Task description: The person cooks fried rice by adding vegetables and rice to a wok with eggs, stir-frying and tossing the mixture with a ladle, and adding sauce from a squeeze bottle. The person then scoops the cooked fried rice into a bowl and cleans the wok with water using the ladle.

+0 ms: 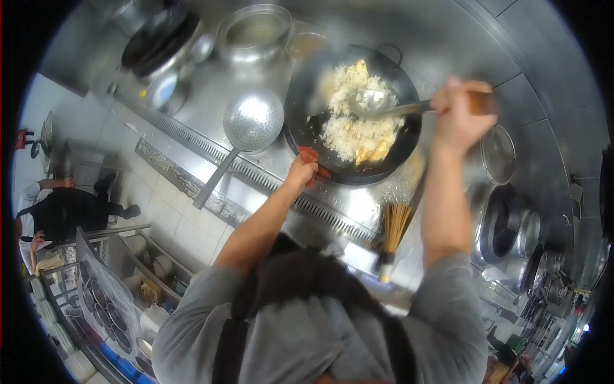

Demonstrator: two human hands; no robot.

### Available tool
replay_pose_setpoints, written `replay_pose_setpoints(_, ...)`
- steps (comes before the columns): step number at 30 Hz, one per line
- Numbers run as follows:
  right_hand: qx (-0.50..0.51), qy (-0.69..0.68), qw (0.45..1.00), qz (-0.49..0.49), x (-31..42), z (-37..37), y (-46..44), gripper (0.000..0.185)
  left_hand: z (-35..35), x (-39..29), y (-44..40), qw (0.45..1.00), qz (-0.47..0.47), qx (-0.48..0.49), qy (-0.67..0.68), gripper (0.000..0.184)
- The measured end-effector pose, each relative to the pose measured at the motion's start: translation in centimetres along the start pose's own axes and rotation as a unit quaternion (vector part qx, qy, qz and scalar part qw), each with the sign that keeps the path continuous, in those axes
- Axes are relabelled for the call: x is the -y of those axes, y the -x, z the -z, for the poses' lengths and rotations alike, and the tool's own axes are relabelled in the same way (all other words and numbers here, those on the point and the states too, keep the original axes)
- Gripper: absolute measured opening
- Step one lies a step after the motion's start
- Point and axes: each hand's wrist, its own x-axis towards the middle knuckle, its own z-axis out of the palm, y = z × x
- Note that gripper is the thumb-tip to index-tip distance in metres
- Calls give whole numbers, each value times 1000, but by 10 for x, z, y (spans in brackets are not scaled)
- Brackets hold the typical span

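Note:
A black wok (404, 84) sits on the steel stove, holding white rice (342, 136) with yellow, egg-like pieces (374, 153) among it. My left hand (300, 173) is closed on a folded red cloth (308, 155) at the wok's near left edge; whatever part of the wok lies under the cloth is hidden. From the right, my right hand (462, 118) grips the brown end of a metal ladle (409, 107). The ladle's bowl rests in or just over the rice, near the wok's middle. Steam blurs the wok's left side.
Left of the wok lies a perforated strainer (254, 118), its handle pointing toward me. Behind it stands a large metal pot (254, 32). A bamboo brush (393, 233) is at the stove's front. Pans (497, 224) stand at right. Another person (70, 211) is at far left.

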Motion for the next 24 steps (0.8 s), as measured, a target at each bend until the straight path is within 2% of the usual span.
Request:
replay_pose_setpoints(1, -6, 26, 999, 43, 20, -1, -12, 12, 0, 3, 0, 1000, 14, 9, -10, 36)
replay_pose_setpoints(3, 63, -94, 991, 76, 40, 10, -32, 8, -1, 3, 1, 1000, 21, 4, -4, 36)
replay_pose_setpoints(5, 90, -122, 985, 80, 30, 14, -37, 9, -3, -2, 2, 1000, 27, -3, 2, 36)
replay_pose_setpoints(7, -79, 92, 992, 45, -25, 3, -15, 11, -9, -3, 9, 998, 24, -35, 48, 38)
replay_pose_setpoints(8, -34, -25, 998, -41, -55, 1, 4, 12, -10, 1, 13, 998, 30, -35, 51, 38)
replay_pose_setpoints(9, -6, -10, 999, -51, -48, -6, 5, 14, -10, -1, 12, 997, 37, -27, 62, 38)
replay_pose_setpoints(10, 43, -56, 993, -93, -47, -10, -2, 15, -9, -5, 12, 997, 40, -18, 68, 37)
replay_pose_setpoints(12, 34, 81, 990, -112, -4, -29, -31, 21, -12, 5, 28, 996, 41, -23, 78, 34)
replay_pose_setpoints(13, 18, 79, 986, -144, 18, -25, -51, 25, -10, 2, 29, 995, 30, -32, 92, 32)
replay_pose_setpoints(14, -3, 53, 989, -141, 55, -27, -61, 25, -17, -10, 66, 990, 34, -63, 125, 24)
replay_pose_setpoints(15, 51, 8, 987, -155, 94, -23, -71, 26, -21, -21, 110, 989, 44, -64, 124, 24)
replay_pose_setpoints(16, 101, -34, 988, -109, 117, -14, -80, 26, -20, -36, 150, 989, 61, -43, 131, 22)
replay_pose_setpoints(17, 92, -16, 989, -117, 138, -18, -74, 28, -16, -42, 171, 987, 75, -26, 139, 20)
replay_pose_setpoints(18, 57, 1, 989, -135, 128, -11, -71, 26, -16, -32, 168, 987, 81, -34, 138, 20)
replay_pose_setpoints(20, -13, 21, 990, -138, 84, -11, -47, 23, -22, -25, 135, 975, 20, -36, 220, 24)
replay_pose_setpoints(22, -76, 54, 988, -119, 42, -27, -8, 22, -16, -28, 106, 987, 48, 1, 156, 21)
replay_pose_setpoints(24, -93, 55, 991, -81, 40, -35, 13, 22, 6, 13, 93, 990, 56, 31, 127, 22)
